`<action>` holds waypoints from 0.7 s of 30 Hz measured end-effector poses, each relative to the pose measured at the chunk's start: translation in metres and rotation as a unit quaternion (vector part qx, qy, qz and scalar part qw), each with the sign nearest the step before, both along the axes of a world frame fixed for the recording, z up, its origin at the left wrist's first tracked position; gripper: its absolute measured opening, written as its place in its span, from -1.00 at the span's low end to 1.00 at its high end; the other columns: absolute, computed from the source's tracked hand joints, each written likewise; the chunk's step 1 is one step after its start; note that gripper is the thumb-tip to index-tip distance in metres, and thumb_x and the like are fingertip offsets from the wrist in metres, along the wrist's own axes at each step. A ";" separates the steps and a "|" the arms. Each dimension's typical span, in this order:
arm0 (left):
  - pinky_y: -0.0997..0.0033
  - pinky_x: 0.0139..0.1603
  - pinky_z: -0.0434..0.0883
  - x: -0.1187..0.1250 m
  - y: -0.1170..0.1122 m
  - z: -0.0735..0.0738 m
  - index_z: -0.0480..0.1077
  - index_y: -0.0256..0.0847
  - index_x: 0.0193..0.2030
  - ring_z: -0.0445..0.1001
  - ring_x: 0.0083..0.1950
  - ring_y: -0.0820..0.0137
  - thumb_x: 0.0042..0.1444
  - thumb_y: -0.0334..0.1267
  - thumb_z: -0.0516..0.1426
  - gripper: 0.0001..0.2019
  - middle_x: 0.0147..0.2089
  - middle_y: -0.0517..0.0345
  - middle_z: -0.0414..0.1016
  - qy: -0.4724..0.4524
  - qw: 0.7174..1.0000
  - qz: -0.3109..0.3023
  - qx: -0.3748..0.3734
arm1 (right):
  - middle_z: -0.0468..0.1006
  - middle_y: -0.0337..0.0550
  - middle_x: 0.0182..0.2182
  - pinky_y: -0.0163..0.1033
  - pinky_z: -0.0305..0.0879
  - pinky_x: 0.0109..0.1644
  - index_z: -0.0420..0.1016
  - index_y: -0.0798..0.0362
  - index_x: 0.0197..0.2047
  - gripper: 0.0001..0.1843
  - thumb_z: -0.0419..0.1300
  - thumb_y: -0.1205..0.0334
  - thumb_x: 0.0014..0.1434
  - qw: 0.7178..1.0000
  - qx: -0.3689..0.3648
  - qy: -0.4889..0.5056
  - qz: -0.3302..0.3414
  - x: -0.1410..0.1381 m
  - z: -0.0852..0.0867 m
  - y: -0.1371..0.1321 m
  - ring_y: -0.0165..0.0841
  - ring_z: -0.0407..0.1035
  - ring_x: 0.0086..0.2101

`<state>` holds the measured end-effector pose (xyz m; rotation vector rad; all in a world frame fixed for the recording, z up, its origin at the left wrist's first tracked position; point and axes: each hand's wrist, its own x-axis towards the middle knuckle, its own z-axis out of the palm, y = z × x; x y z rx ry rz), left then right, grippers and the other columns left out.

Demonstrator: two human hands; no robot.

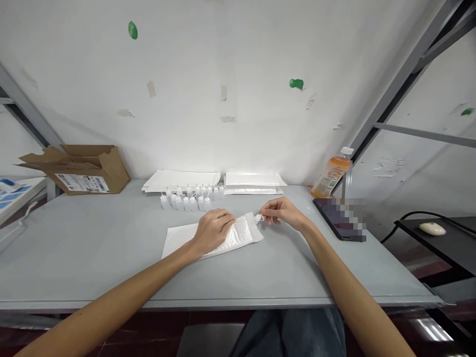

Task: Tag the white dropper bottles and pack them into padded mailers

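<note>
A white bubble mailer [178, 239] lies flat on the grey table [92, 248] in front of me. My left hand [212, 229] rests on its middle with the fingers curled, pressing it down. My right hand [282, 211] is at the mailer's right end, fingers pinched on a small white bottle [258, 217] at the mailer's mouth. A cluster of several small white bottles [191, 198] stands just behind the mailer.
Two stacks of white mailers [217, 179] lie against the back wall. An open cardboard box [80, 168] sits at the back left. An orange drink bottle [330, 177] and a dark tablet [340, 220] are on the right; a mouse [431, 228] lies on a side desk.
</note>
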<state>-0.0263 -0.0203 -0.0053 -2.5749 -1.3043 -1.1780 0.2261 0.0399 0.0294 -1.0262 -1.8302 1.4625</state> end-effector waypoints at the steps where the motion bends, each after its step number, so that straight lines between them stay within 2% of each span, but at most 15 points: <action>1: 0.35 -0.25 0.36 0.000 0.000 0.000 0.49 -0.17 -0.30 0.47 -0.28 0.40 0.26 -0.34 -0.03 -0.73 -0.29 0.12 0.56 -0.004 1.000 0.002 0.007 | 0.53 -0.13 -0.50 -0.36 0.04 -0.60 0.57 0.14 -0.43 -0.74 0.32 0.08 -0.04 1.000 0.000 -0.004 -0.005 -0.002 -0.003 -0.001 -0.45 0.33 -0.57; 3: 0.35 -0.25 0.37 -0.001 -0.001 0.001 0.50 -0.17 -0.30 0.47 -0.28 0.39 0.26 -0.35 -0.03 -0.73 -0.29 0.11 0.56 -0.011 1.000 0.001 0.011 | 0.53 -0.15 -0.52 -0.35 0.02 -0.58 0.59 0.14 -0.42 -0.76 0.32 0.10 -0.04 1.000 0.001 -0.013 -0.002 -0.010 -0.008 -0.005 -0.48 0.27 -0.60; 6: 0.37 -0.25 0.37 -0.004 0.001 0.003 0.51 -0.18 -0.31 0.47 -0.27 0.39 0.23 -0.36 -0.01 -0.74 -0.29 0.12 0.56 -0.014 1.000 0.002 -0.008 | 0.52 -0.18 -0.53 -0.32 0.11 -0.49 0.63 0.13 -0.42 -0.78 0.34 0.13 -0.08 0.999 0.017 -0.019 0.028 -0.027 -0.013 -0.014 -0.48 0.24 -0.56; 8: 0.40 -0.29 0.36 -0.008 0.003 0.006 0.53 -0.18 -0.33 0.47 -0.28 0.40 0.20 -0.35 0.03 -0.77 -0.28 0.14 0.57 -0.018 0.999 0.004 -0.050 | 0.55 -0.17 -0.46 -0.31 0.17 -0.42 0.64 0.11 -0.42 -0.78 0.35 0.12 -0.10 0.998 0.035 -0.014 0.051 -0.039 -0.014 -0.020 -0.44 0.28 -0.48; 11: 0.46 -0.37 0.33 -0.014 0.006 0.011 0.54 -0.18 -0.36 0.46 -0.34 0.44 0.16 -0.33 0.07 -0.79 -0.27 0.17 0.57 -0.020 0.992 0.000 -0.124 | 0.54 -0.17 -0.46 -0.32 0.10 -0.49 0.65 0.13 -0.30 -0.69 0.33 0.09 -0.07 0.997 0.021 -0.032 0.061 -0.045 -0.014 -0.024 -0.51 0.18 -0.57; 13: 0.48 -0.39 0.31 -0.017 0.008 0.015 0.54 -0.18 -0.37 0.45 -0.36 0.45 0.14 -0.33 0.07 -0.79 -0.27 0.18 0.57 -0.015 0.988 -0.007 -0.150 | 0.54 -0.15 -0.44 -0.33 0.04 -0.55 0.62 0.15 -0.17 -0.61 0.32 0.09 -0.05 0.998 0.004 -0.043 0.044 -0.039 -0.012 -0.021 -0.57 0.09 -0.64; 15: 0.48 -0.38 0.29 -0.020 0.010 0.018 0.55 -0.18 -0.37 0.45 -0.36 0.45 0.13 -0.35 0.06 -0.78 -0.27 0.17 0.57 0.000 0.987 -0.011 -0.162 | 0.55 -0.10 -0.40 -0.33 0.05 -0.56 0.58 0.15 -0.13 -0.60 0.30 0.09 -0.02 1.000 0.008 -0.030 0.000 -0.029 -0.009 -0.016 -0.57 0.10 -0.65; 19: 0.47 -0.37 0.25 -0.031 0.013 0.030 0.55 -0.15 -0.41 0.44 -0.36 0.44 0.09 -0.37 0.06 -0.78 -0.29 0.22 0.58 0.074 0.973 -0.045 -0.216 | 0.54 -0.09 -0.36 -0.33 0.09 -0.55 0.57 0.13 -0.29 -0.70 0.27 0.06 0.00 0.989 0.093 0.002 -0.116 -0.025 0.008 -0.003 -0.55 0.12 -0.62; 21: 0.48 -0.36 0.25 -0.040 0.014 0.038 0.55 -0.14 -0.44 0.45 -0.35 0.44 0.06 -0.36 0.08 -0.79 -0.30 0.24 0.58 0.102 0.959 -0.075 -0.255 | 0.55 -0.09 -0.35 -0.32 0.10 -0.54 0.57 0.12 -0.35 -0.73 0.25 0.06 0.03 0.982 0.151 -0.025 -0.112 -0.040 0.020 0.003 -0.53 0.15 -0.60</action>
